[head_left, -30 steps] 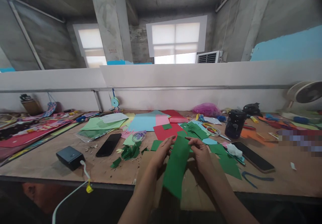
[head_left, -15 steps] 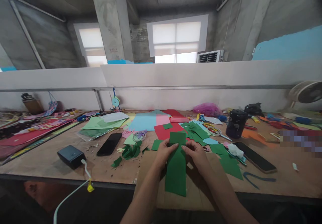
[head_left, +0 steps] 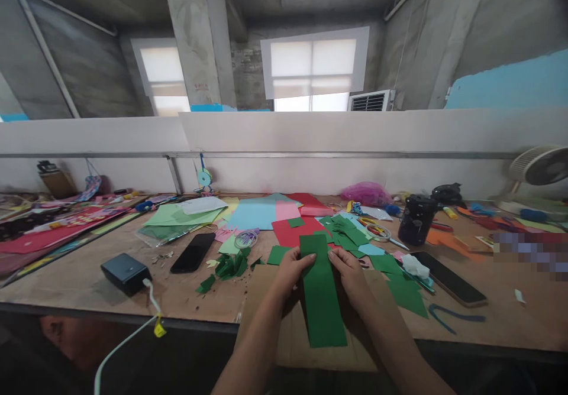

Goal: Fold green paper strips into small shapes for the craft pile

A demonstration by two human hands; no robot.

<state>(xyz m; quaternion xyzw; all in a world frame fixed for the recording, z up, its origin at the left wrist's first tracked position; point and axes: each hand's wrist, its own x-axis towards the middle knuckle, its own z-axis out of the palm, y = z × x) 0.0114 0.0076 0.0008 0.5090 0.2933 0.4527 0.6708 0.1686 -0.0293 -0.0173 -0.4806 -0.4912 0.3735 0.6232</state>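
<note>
A long strip of green paper (head_left: pixel 323 306) hangs over a sheet of brown cardboard (head_left: pixel 293 336) at the table's front edge. My left hand (head_left: pixel 293 274) grips the strip near its upper end, thumb lying on the front and fingers behind. At the opposite edge, my right hand (head_left: pixel 349 274) pinches the paper's side between thumb and fingers; the fingertips behind are hidden. The strip's lower end slants to the right. Beyond my hands lie a pile of cut green paper pieces (head_left: pixel 346 232) and a red sheet (head_left: pixel 284 234).
Crumpled green scraps (head_left: pixel 231 265) and a black phone (head_left: pixel 194 253) lie to the left, with a dark box (head_left: pixel 126 274) trailing a white cable. On the right are a dark cup (head_left: pixel 417 220), another phone (head_left: pixel 450 279), scissors (head_left: pixel 397 242) and white tissue (head_left: pixel 416 266).
The green strip's lower end has swung to the right. My right thumb has slid from the paper's front to its right edge, while my left hand keeps its hold.
</note>
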